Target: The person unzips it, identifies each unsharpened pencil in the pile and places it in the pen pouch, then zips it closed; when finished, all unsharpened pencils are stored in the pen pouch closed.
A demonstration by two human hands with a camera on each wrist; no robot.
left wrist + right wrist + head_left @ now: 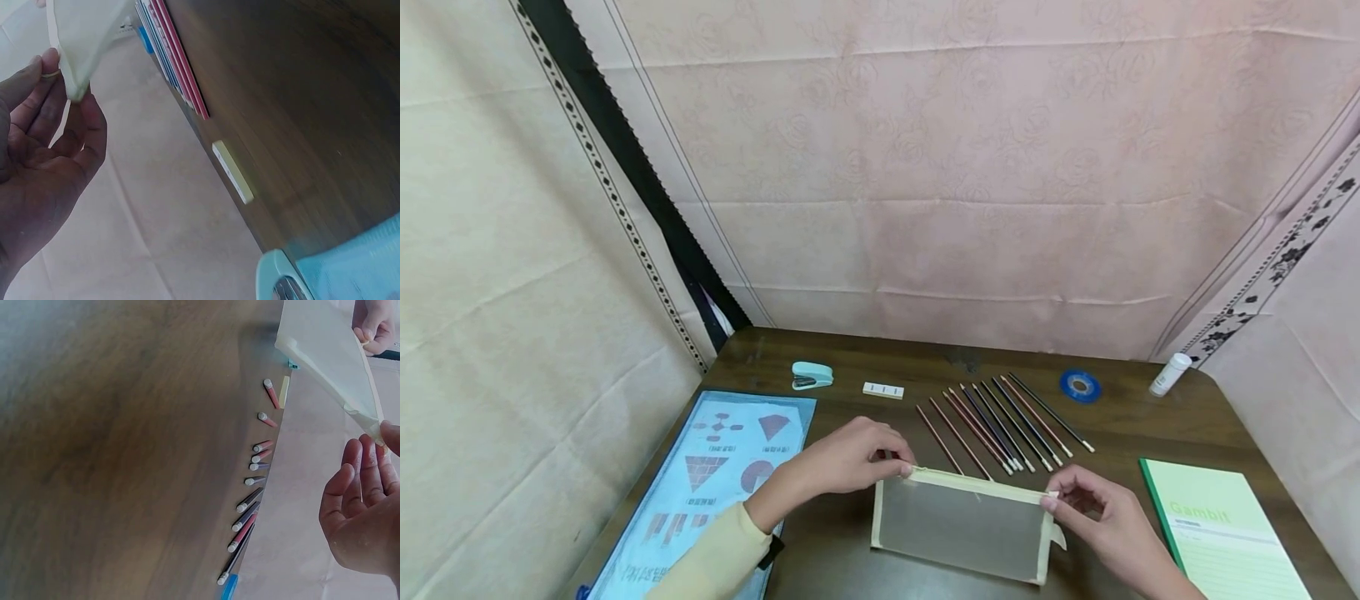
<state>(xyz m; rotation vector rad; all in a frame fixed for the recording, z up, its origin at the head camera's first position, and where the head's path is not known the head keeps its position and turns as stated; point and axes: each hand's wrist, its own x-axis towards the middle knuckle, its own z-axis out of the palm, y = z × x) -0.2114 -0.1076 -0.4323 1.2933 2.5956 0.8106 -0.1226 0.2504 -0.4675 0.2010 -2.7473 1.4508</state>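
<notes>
Between my two hands is a see-through pouch point(962, 527) with pale yellow edging, held up by its top edge. My left hand point(856, 457) pinches its upper left corner, and in the left wrist view the thumb and a finger grip a small tab there. The upper right corner is pinched by my right hand point(1093, 512); a short loose flap hangs just below it. Nothing shows inside the pouch. Behind it several pencils point(1000, 425) lie in a slanted row, the lower ends of some close to the pouch's top edge.
A blue sheet folder point(722, 467) lies at left, partly under my left forearm. A turquoise stapler point(812, 375), a white eraser-like block point(883, 390), a blue tape roll point(1080, 386) and a white capped bottle point(1170, 375) stand along the back. A green notebook point(1217, 517) is at right.
</notes>
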